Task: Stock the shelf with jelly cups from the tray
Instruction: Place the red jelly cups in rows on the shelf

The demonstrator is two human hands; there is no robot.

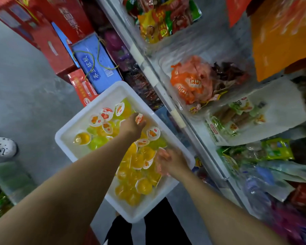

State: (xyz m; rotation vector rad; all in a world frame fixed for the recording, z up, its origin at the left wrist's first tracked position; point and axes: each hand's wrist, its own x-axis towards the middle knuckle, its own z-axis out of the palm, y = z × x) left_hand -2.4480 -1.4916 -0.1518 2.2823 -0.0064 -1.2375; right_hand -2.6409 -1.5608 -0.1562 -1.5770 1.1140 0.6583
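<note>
The left hand (132,125), at frame centre, is down among the jelly cups (131,156) with its fingers curled round one cup (139,119), whose printed lid shows between the fingers. The right hand (168,161), lower right of centre, reaches into the same pile; it is blurred, and whether its fingers have closed on a cup cannot be told. The two hands are apart, both inside the white tray (64,138), which lies across the middle of the frame.

The tray holds many yellow, orange and green cups, heaped mainly in its lower half. The shelf (166,96) runs diagonally through the right of the frame, its bins filled with packaged snacks (191,82). No jelly cups can be identified on the shelf. Judged from this, most of the stocking remains to be done.
</note>
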